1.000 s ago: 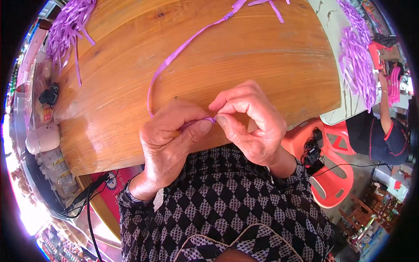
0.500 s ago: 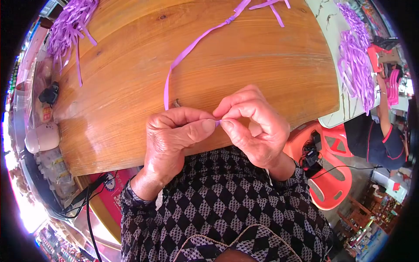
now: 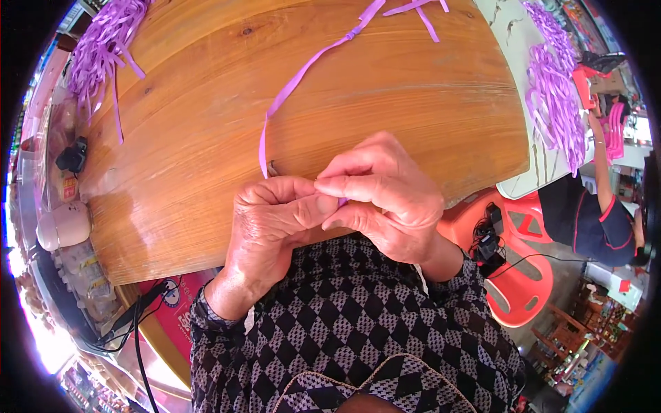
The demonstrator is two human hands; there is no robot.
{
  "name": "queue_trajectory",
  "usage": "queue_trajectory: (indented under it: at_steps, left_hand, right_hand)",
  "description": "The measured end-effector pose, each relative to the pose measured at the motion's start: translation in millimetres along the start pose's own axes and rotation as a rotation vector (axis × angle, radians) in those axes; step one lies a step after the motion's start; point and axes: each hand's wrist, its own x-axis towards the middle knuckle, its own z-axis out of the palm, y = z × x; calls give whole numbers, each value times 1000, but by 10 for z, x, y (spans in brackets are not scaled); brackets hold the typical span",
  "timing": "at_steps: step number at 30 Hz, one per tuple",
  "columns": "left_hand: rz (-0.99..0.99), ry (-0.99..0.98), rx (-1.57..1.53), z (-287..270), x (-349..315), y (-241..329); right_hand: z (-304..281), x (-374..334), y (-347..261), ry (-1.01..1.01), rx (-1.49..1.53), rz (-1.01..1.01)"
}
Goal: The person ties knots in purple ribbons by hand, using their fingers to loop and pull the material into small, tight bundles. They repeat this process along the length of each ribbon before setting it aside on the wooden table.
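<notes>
A narrow purple ribbon [image 3: 289, 88] runs from the far edge of the wooden table, past a small knot, down to my hands. My left hand [image 3: 272, 217] pinches its near end between thumb and forefinger. Right up against it, my right hand [image 3: 389, 199] has its fingers bent around the same spot, with the thumb below and fingertips touching the left fingers. Only a small bit of purple shows between the two hands. Whether the ribbon is looped or knotted there is hidden by the fingers.
Bunches of purple ribbon lie at the table's [image 3: 179, 158] far left [image 3: 107, 48] and on a white marbled table [image 3: 513, 41] at right. An orange plastic chair [image 3: 527, 289] holds black cables. Another person's arm [image 3: 597, 148] shows at right. A pink rounded object [image 3: 65, 226] stands left.
My right hand has moved left and closed in over the left fingertips, covering more of the ribbon. The left hand has barely moved. The whole view has shifted slightly.
</notes>
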Motion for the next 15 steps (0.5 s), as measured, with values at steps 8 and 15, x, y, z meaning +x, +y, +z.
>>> queue_trajectory:
  at_steps: [8, 15]
  left_hand:
    - [150, 38, 345, -49, -95, -10]
    - [196, 45, 504, -177, -220, 116]
  right_hand:
    - [-8, -15, 16, 27, 17, -1]
    - [-82, -18, -11, -38, 50, 27]
